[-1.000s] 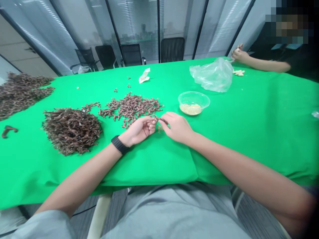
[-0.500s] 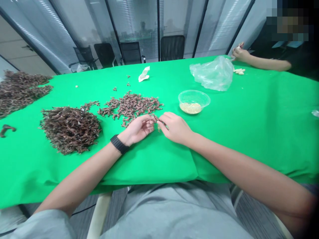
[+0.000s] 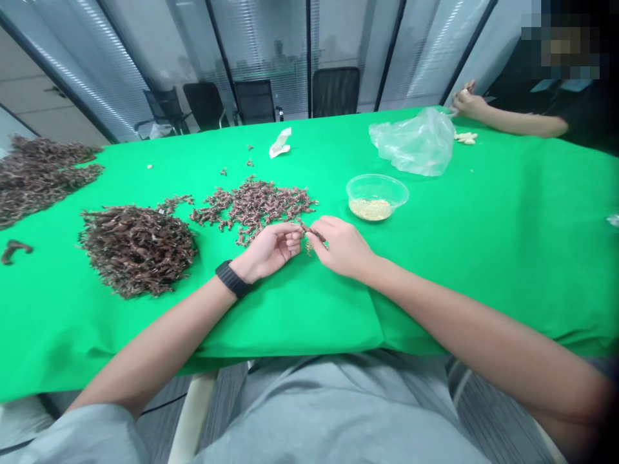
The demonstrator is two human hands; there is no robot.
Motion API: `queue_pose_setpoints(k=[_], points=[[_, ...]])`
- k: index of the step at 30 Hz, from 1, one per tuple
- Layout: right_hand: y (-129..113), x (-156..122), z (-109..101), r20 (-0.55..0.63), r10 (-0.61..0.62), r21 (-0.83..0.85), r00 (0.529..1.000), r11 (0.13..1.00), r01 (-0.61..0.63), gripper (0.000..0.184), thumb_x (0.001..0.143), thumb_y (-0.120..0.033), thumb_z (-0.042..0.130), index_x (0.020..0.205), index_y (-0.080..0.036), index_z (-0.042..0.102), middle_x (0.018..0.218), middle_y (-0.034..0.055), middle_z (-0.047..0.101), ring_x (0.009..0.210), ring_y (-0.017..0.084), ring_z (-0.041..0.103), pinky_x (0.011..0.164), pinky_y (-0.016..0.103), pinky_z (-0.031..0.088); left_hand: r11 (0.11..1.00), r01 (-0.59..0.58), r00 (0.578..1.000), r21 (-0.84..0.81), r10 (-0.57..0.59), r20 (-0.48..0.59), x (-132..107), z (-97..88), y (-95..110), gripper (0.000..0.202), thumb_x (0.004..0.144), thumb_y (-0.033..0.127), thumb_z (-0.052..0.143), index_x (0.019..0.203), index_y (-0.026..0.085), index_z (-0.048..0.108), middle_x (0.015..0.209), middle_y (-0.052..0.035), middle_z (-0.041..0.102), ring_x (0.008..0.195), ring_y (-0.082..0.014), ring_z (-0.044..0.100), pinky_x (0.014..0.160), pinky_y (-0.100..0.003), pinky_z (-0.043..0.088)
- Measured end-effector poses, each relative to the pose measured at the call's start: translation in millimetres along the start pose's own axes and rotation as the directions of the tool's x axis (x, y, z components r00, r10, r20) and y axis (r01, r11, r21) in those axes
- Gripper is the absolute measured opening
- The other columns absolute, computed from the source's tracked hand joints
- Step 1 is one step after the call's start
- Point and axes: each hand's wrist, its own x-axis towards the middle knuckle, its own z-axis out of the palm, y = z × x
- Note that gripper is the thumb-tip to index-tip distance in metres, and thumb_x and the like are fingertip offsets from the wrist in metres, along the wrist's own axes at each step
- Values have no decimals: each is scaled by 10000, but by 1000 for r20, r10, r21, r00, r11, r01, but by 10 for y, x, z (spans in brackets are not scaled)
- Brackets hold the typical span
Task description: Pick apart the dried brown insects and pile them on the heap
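Over the green cloth, my left hand (image 3: pixel 275 250) and my right hand (image 3: pixel 341 245) meet fingertip to fingertip. Between them is a small brown knobbly piece (image 3: pixel 304 228), pinched by the fingers of both; its exact kind is too small to make out. Tiny golden bits (image 3: pixel 309 247) lie just below my right fingertips. Right behind my left hand spreads a loose pile of small reddish-brown pieces (image 3: pixel 261 203). A clear plastic bowl (image 3: pixel 377 187) with a layer of pale golden bits (image 3: pixel 371 209) stands beyond my right hand.
A taller heap of longer brown pieces (image 3: pixel 138 251) sits left of my left forearm, another heap (image 3: pixel 39 171) at the far left. A crumpled plastic bag (image 3: pixel 416 142) and white scrap (image 3: pixel 280 143) lie farther back. Another person's hand (image 3: pixel 469 103) is at the back right.
Both hands stay almost in place. The brown piece between my fingertips looks slightly turned. The rest of the view is shifted only slightly.
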Motion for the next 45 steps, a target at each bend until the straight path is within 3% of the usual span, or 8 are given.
queue_pose_setpoints(k=[11, 14, 16, 20, 23, 28, 38, 45], points=[[-5, 1, 23, -11, -28, 11, 1000, 1000, 29, 218, 1017, -227, 467, 841, -178, 586, 837, 74, 613, 830, 213, 543, 766, 328, 378, 999, -21, 996, 39, 24, -86, -10, 41, -5, 49, 729, 92, 697, 713, 100, 651, 606, 25, 496, 527, -43, 424, 530, -177, 389], [-4, 8, 21, -26, 2, 24, 1000, 1000, -2, 223, 1011, -235, 475, 816, -187, 573, 808, 60, 603, 801, 203, 540, 745, 323, 369, 975, -120, 989, 188, 134, -66, 0, 42, -52, 76, 736, 154, 707, 705, 121, 646, 625, 21, 516, 535, -55, 423, 541, -194, 377], [-5, 11, 16, -42, 41, 29, 998, 999, -40, 232, 998, -243, 490, 781, -193, 555, 774, 47, 588, 761, 191, 532, 720, 320, 358, 873, -259, 953, 414, 300, -35, 6, 39, -88, 116, 763, 222, 717, 718, 135, 654, 641, 14, 547, 545, -69, 428, 542, -210, 357], [-17, 9, 5, -75, 75, 17, 994, 997, -74, 252, 979, -263, 505, 735, -202, 522, 732, 36, 577, 709, 177, 519, 687, 319, 334, 428, -409, 791, 806, 607, 79, -9, 20, -129, 153, 830, 306, 684, 821, 156, 712, 685, 1, 625, 589, -105, 473, 573, -235, 346], [-25, 2, 5, -81, 80, 8, 994, 997, -79, 253, 971, -271, 514, 727, -204, 514, 722, 33, 581, 701, 175, 520, 680, 317, 326, 184, -402, 715, 897, 675, 182, -42, 9, -130, 209, 885, 322, 626, 837, 155, 742, 679, -6, 649, 604, -117, 496, 584, -243, 342], [-36, -8, 11, -69, 73, -14, 995, 997, -74, 248, 968, -271, 524, 730, -203, 509, 725, 34, 589, 719, 180, 534, 688, 317, 330, 6, -372, 675, 928, 688, 266, -83, 23, -116, 238, 890, 311, 610, 795, 147, 754, 639, 1, 648, 583, -113, 498, 575, -241, 338], [-52, -27, 25, -26, 41, -60, 999, 997, -42, 236, 984, -261, 499, 758, -201, 529, 784, 54, 624, 763, 195, 568, 710, 326, 351, 1, -369, 680, 929, 682, 269, -43, 5, -156, 146, 828, 204, 600, 705, 160, 666, 623, 27, 616, 594, -100, 510, 588, -218, 375], [-4, -17, 13, -21, 73, -83, 997, 994, -75, 262, 1007, -286, 485, 767, -199, 545, 785, 54, 634, 755, 197, 575, 708, 330, 356, 5, -371, 680, 929, 683, 268, -42, 21, -119, 182, 928, 288, 581, 799, 167, 624, 702, 12, 616, 622, -107, 510, 601, -230, 394]])
